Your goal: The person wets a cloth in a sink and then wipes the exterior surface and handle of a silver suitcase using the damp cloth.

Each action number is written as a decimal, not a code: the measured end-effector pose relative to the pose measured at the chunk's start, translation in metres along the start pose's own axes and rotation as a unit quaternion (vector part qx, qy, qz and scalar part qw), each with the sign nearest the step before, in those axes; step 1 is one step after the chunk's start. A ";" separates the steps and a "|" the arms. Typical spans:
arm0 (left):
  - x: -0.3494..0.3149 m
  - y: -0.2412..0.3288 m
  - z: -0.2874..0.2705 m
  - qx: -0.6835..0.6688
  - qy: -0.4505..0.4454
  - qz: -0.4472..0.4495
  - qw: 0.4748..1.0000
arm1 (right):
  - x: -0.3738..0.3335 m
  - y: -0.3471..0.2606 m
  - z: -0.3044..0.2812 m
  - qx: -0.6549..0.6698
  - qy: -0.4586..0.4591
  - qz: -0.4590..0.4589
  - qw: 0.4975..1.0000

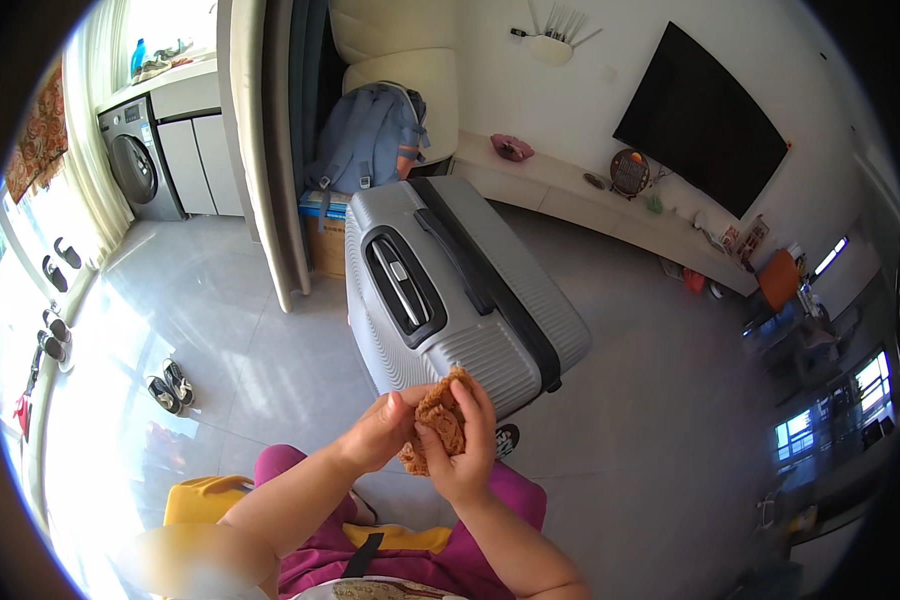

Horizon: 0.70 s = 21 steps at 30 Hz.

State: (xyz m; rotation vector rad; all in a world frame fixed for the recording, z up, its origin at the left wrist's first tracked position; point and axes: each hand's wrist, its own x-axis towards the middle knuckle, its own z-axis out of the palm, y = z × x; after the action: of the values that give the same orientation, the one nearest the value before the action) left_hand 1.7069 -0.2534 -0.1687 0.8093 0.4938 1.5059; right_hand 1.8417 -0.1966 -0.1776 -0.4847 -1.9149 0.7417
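Note:
A crumpled brown cloth, fuzzy in texture, is bunched between my two hands above my lap. My right hand is closed round it, thumb on the near face and fingers along its right side. On the other side my left hand grips its left edge, with the fingertips partly hidden by the cloth. Just beyond my hands a large grey ribbed suitcase stands upright, showing a black carry handle and a recessed pull handle on top. The cloth overlaps the suitcase's near edge in view; whether they touch, I cannot tell.
Behind the suitcase, a blue-grey backpack rests on a cardboard box beside a curtain. A long low cabinet runs under a wall television. Dark shoes lie on the tiled floor at left. I sit on something yellow.

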 end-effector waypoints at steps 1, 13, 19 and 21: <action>-0.002 0.003 -0.001 0.055 0.000 -0.011 0.998 | -0.006 0.007 -0.003 0.041 0.012 0.015 0.999; 0.072 0.042 0.004 0.628 0.170 0.251 0.717 | 0.106 0.112 -0.086 -0.348 0.070 0.023 0.934; 0.059 0.005 0.002 0.821 0.094 0.210 0.522 | 0.096 0.134 -0.078 -0.408 -0.047 0.145 0.900; 0.054 0.006 -0.001 0.813 0.086 0.217 0.534 | 0.089 0.128 -0.074 -0.425 -0.048 0.131 0.894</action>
State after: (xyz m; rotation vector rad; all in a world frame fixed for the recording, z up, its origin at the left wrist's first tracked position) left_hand 1.7039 -0.2012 -0.1547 2.3396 2.1242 1.1616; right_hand 1.8720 -0.0263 -0.1820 -1.2802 -2.2367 0.0313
